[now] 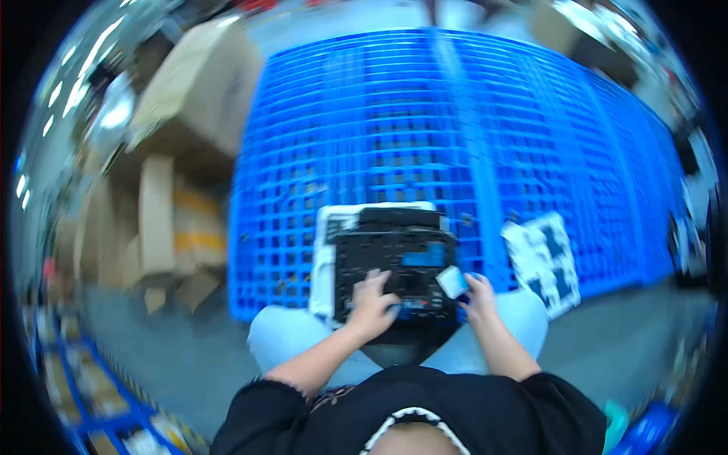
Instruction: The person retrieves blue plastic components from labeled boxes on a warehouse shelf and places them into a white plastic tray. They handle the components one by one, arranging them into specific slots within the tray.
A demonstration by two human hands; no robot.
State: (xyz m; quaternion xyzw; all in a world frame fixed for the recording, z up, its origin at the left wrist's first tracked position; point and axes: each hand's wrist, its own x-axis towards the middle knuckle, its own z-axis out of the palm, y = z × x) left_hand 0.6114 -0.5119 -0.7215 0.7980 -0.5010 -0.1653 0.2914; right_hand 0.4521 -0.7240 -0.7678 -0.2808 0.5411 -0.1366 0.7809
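A black, boxy device (364,254) with a blue patch lies in front of my knees, its top showing small parts too blurred to name. It rests on a white sheet or tray (324,258) at the edge of the blue pallet. My left hand (371,307) lies on the near left part of the device, fingers apart, with nothing visible in them. Beside the device's right edge, my right hand (479,299) pinches a small white square piece (452,281), held over the device's right side. Whether that piece is card or a pad, I cannot tell.
Blue slatted plastic pallets (303,167) stretch ahead and to the right. A white panel with dark patches (546,262) lies at right. Large cardboard boxes (205,91) are stacked at left, and another box (584,42) stands far right. Blue-framed shelving (87,394) is behind left.
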